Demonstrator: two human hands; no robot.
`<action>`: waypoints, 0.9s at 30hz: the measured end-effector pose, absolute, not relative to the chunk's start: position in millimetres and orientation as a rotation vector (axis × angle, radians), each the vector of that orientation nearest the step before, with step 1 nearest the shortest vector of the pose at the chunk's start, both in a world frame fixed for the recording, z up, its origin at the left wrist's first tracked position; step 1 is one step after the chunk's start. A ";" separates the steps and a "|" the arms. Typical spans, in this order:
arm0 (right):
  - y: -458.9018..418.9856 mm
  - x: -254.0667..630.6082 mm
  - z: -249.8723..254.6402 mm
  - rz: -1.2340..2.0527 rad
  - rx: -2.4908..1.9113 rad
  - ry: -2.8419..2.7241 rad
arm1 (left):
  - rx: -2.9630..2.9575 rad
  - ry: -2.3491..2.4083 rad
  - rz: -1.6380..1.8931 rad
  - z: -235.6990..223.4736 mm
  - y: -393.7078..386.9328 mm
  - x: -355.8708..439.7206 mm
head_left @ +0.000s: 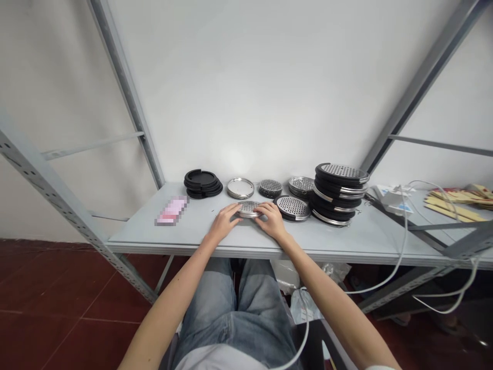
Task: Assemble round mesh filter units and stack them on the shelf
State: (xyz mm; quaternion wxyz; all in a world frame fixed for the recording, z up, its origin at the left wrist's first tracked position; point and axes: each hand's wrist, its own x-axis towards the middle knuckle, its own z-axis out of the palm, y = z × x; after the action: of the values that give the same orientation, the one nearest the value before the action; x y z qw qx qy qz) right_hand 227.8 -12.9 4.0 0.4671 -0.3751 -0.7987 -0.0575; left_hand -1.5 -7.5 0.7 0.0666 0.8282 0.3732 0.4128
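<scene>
A round perforated metal disc [248, 207] with a shiny metal rim lies low over the table in front of me. My left hand [226, 220] grips its left edge, fingers on top and thumb at the near side. On the opposite edge, my right hand [271, 219] holds it in the same way. Just right of my right hand rests a perforated disc in a black ring [293, 207]. Behind the held disc are a small stack of metal rings [240, 188] and a stack of perforated plates [270, 187]. The undersides of my fingers are hidden.
Black rings [202, 183] are piled at the back left, near a blurred pink item [172, 210]. A tall stack of black-ringed discs [339, 194] stands to the right, with more metal-rimmed discs [301, 185] beside it. A white cable [400, 252] hangs over the table's front edge.
</scene>
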 end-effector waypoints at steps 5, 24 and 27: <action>-9.8 230.5 5.3 -0.074 -0.943 -1.845 | 2.433 1.136 1.292 -1.2 -6.8 -2.3; -1.4 235.7 -2.6 0.042 -0.995 -1.762 | 2.458 1.148 1.219 -1.4 -7.2 -2.4; 4.3 238.8 -5.8 0.111 -1.020 -1.740 | 2.419 1.145 1.228 -2.9 -5.2 -2.9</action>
State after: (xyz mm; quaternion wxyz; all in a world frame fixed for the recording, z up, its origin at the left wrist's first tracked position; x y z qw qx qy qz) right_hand 238.8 4.3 -5.8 0.5320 -0.4274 -0.7294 0.0466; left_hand -2.9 -5.2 -2.9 0.0985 0.8174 0.3871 0.4150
